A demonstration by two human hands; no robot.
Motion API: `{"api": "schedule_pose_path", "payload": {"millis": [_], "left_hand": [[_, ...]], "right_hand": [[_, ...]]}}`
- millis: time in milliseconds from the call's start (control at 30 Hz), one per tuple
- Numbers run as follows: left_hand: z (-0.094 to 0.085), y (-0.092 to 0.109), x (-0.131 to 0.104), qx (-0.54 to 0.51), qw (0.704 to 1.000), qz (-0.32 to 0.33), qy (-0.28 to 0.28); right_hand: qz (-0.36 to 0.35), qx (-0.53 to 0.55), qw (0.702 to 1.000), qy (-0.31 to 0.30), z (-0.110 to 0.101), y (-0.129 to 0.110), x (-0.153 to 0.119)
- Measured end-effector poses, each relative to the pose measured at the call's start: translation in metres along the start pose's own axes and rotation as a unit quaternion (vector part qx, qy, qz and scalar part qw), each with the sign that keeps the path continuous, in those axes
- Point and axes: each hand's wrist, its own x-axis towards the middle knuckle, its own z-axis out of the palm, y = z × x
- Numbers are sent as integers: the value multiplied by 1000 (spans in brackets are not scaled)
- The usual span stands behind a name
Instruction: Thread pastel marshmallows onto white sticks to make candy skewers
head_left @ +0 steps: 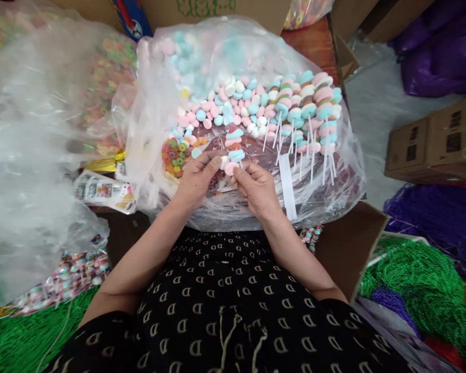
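In the head view, left of the white sticks (287, 187), our left hand (197, 176) pinches a white candy (223, 163), our right hand (257, 189) a pink candy (230, 168), at a seemingly part-filled skewer (234, 135); beyond the sticks, threaded skewers (323, 101); beyond-left, loose candies (241, 101) remain.

on the clear, crinkled plastic bag (344, 178), we see loose round matte candies (227, 109) in pastel pink, pale blue and white. near its left edge, small ring-shaped candies (174, 155) mix orange, yellow, green and red. toward its right side, stacked round candies on thin white sticks (324, 110) alternate pink, blue and white bands, with brownish ones between, and the long flat paper strips (287, 186) nearby are white. beyond the bag, we find green lettering on a brown cardboard box (256, 10). right of the bag, we note glossy purple plastic sacks (442, 52) and shiny green strands (419, 274). on its near side, a black fabric top (225, 305) repeats cream d-shaped outlines.
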Motion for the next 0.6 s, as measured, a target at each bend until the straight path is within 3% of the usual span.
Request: {"api": "schedule_pose_path", "payload": {"millis": [167,367,600], "left_hand": [[4,0,-5,65,998,9,4],[4,9,-12,106,992,8,-71],[5,0,-7,63,998,-8,16]], "right_hand": [[-20,17,1000,16,0,7,0],[-39,-1,998,43,-2,15,1],[-57,-61,996,17,-3,12,-12]]}}
